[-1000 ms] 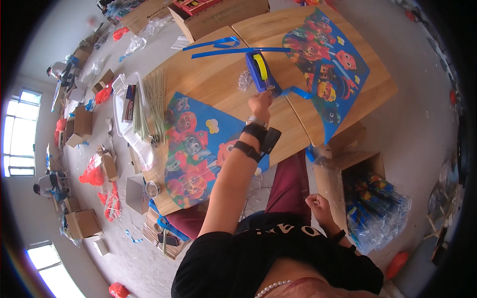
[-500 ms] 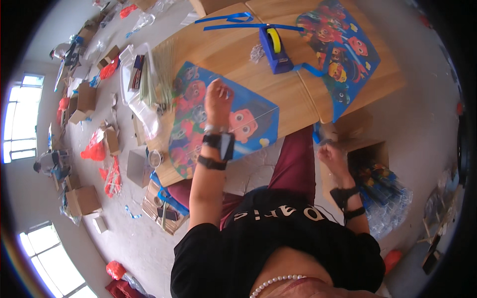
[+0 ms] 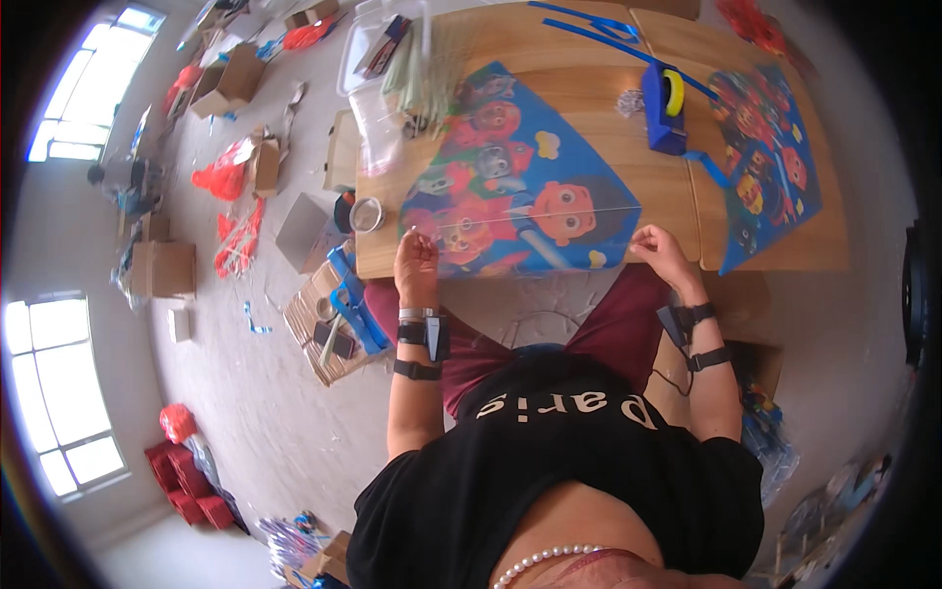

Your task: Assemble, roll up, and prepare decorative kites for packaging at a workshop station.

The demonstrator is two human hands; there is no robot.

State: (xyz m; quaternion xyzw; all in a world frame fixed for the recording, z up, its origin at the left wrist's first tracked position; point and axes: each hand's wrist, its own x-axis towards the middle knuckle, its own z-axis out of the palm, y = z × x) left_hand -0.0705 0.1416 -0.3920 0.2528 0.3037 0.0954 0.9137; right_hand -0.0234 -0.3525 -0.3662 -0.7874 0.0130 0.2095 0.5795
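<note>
A blue kite printed with cartoon figures lies flat on the wooden table in front of me. A thin pale line, a rod or a string, runs across it from side to side. My left hand is at the near left edge of the kite, fingers curled together near one end of that line. By the kite's right corner, my right hand has its fingertips pinched. What either hand holds, if anything, is too small to make out. Straps with small devices sit on both wrists.
A second printed kite lies at the table's right, near a blue tape dispenser and blue ribbon. Pale sticks and a clear plastic bin stand far left. A tape roll sits at the left corner. Cardboard boxes litter the floor.
My left hand has drawn back from over the kite's middle to its near left edge. The right hand has risen from beside the table to the kite's right corner. The view has turned.
</note>
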